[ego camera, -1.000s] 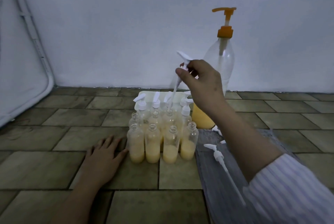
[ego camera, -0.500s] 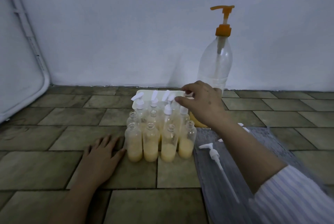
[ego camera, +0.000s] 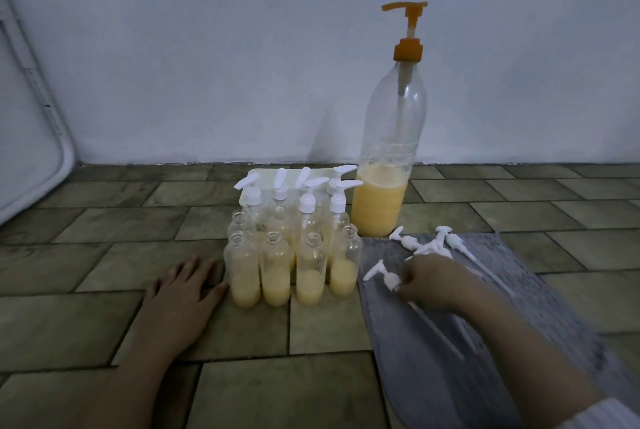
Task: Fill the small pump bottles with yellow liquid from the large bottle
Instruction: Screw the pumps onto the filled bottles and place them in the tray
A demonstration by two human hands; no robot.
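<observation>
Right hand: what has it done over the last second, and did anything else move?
The right hand lowered a white pump into a back-row bottle, let go, then came down to the grey mat, where it now pinches another loose pump. The left hand stayed flat on the floor beside the bottles; the large bottle did not move.

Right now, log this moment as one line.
left hand: flat on floor beside small bottles | right hand: grasping loose pump on grey mat | front row: uncapped
</observation>
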